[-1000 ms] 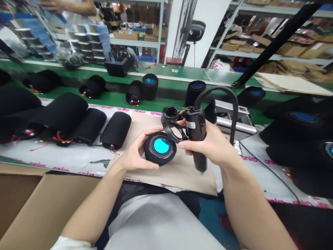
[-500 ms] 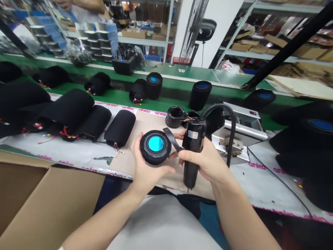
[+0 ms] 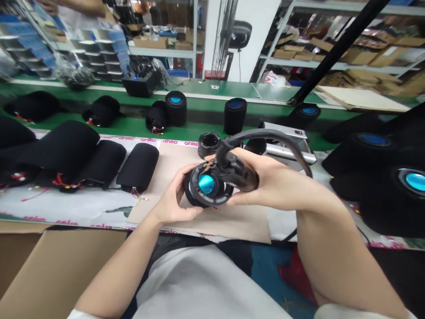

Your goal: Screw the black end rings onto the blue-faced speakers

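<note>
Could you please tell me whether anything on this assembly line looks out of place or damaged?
Nothing looks spilled or damaged. Only the loose wires trailing from the black fabric-covered speaker body beside the left hand look odd, hanging unconnected.

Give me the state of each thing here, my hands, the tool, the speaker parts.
left hand: gripping the cap's edge
round speaker cap: held, blue centre showing
right hand: gripping the screwdriver
electric screwdriver: tilted across the cap
fabric speaker body: on its side, wires loose
black ring: resting on the mat
</note>
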The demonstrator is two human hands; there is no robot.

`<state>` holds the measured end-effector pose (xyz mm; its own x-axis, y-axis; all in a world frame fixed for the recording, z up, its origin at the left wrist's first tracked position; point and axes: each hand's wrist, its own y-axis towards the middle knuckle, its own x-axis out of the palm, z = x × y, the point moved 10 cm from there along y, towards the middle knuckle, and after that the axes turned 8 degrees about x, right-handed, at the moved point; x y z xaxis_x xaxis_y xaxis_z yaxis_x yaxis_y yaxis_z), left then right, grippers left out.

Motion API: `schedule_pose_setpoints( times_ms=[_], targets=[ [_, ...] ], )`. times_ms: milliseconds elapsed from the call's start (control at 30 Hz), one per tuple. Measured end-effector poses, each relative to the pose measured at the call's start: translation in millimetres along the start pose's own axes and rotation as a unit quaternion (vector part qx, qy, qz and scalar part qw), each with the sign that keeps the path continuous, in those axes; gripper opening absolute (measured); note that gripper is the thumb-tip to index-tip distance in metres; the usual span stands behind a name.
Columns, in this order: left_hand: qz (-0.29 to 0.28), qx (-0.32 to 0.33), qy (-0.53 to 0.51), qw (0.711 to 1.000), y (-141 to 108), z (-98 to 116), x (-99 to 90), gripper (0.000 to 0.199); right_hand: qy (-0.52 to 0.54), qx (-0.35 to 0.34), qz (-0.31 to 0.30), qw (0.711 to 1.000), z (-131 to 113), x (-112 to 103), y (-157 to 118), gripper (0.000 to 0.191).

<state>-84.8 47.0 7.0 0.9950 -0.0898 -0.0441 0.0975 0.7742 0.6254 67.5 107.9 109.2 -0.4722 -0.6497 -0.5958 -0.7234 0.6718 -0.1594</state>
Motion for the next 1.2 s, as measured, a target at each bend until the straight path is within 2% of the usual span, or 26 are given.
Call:
schedule_pose_setpoints(
  times_ms=[100, 167, 233, 300, 367, 400, 467, 533, 667, 800, 933, 1033, 1200],
  targets=[
    [0.006, -0.007, 0.011, 1.000, -2.3, -3.3, 3.1, 0.104, -0.058, -0.025, -0.042, 0.997, -6.2, 4.3, 11.4, 0.053],
    [0.011, -0.005, 0.027, 1.000, -2.8, -2.3, 3.6, 0.110, -0.043, -0.044, -0.050, 0.997, -8.4, 2.4, 10.3, 0.060],
    [0.011, -0.004, 0.047, 0.999, -2.7, -0.2, 5.2, 0.107, 0.003, -0.034, -0.003, 0.999, -4.4, -7.4, 4.2, 0.066],
    [0.011, -0.002, 0.064, 0.998, -2.8, 2.3, 7.3, 0.101, 0.051, 0.010, 0.095, 0.994, 7.9, -18.8, -6.8, 0.067],
    [0.018, -0.003, 0.075, 0.997, -3.8, 3.4, 9.3, 0.100, 0.089, 0.053, 0.180, 0.978, 20.6, -18.4, -20.6, 0.074],
    [0.025, -0.004, 0.079, 0.997, -4.6, 3.7, 9.7, 0.101, 0.105, 0.067, 0.203, 0.971, 25.2, -12.3, -25.7, 0.079],
    [0.038, -0.003, 0.085, 0.996, -6.5, 3.9, 10.6, 0.101, 0.128, 0.085, 0.216, 0.964, 31.7, 5.3, -30.3, 0.084],
    [0.046, 0.003, 0.088, 0.995, -7.5, 4.6, 11.8, 0.103, 0.131, 0.089, 0.226, 0.961, 35.1, 16.7, -31.2, 0.081],
    [0.047, 0.014, 0.068, 0.996, -5.9, 6.0, 14.0, 0.111, 0.114, 0.054, 0.264, 0.956, 32.1, 8.6, -33.5, 0.077],
    [0.046, 0.005, 0.061, 0.997, -4.8, 6.3, 13.0, 0.109, 0.088, 0.019, 0.240, 0.967, 23.9, 0.1, -32.3, 0.071],
    [0.040, 0.004, 0.077, 0.996, -4.1, 9.0, 12.1, 0.108, 0.045, 0.049, 0.183, 0.981, 29.9, 8.3, -25.5, 0.069],
    [0.034, 0.006, 0.076, 0.997, -3.7, 10.4, 13.0, 0.106, 0.019, 0.064, 0.167, 0.984, 34.6, 9.6, -22.0, 0.070],
    [0.024, -0.007, 0.079, 0.997, -9.3, 5.7, 12.7, 0.103, -0.016, 0.067, 0.115, 0.991, 29.4, 7.3, -15.9, 0.066]
  ],
)
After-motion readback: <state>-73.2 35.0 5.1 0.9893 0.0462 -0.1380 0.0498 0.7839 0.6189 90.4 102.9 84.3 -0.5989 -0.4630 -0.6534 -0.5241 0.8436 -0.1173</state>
